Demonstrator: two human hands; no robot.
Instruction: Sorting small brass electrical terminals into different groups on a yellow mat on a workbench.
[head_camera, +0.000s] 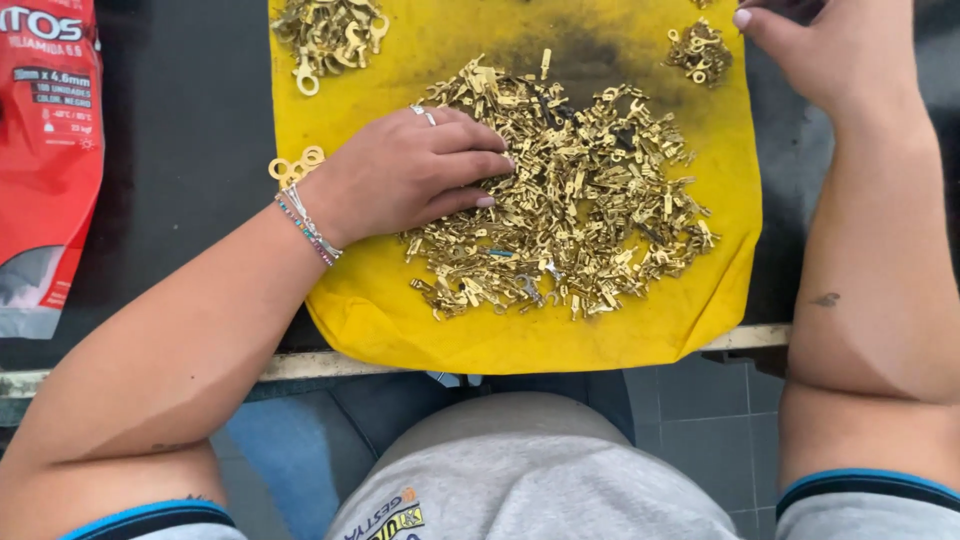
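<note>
A big heap of small brass terminals (590, 200) lies on a yellow cloth (370, 300) spread over a dark table. My left hand (410, 170) rests palm down on the left side of the heap, fingers spread across the pieces; it wears a ring and beaded bracelets. My right hand (830, 50) is at the top right, past the cloth's edge, partly cut off by the frame; whether it holds anything is hidden. A smaller pile of brass ring pieces (330, 35) sits at the cloth's top left, another small pile (700, 52) at the top right.
A red plastic packet (45, 150) lies on the dark table (190, 150) at the left. A few ring terminals (293, 165) sit at the cloth's left edge. The table's front edge (320, 365) runs just above my lap; grey floor tiles show below.
</note>
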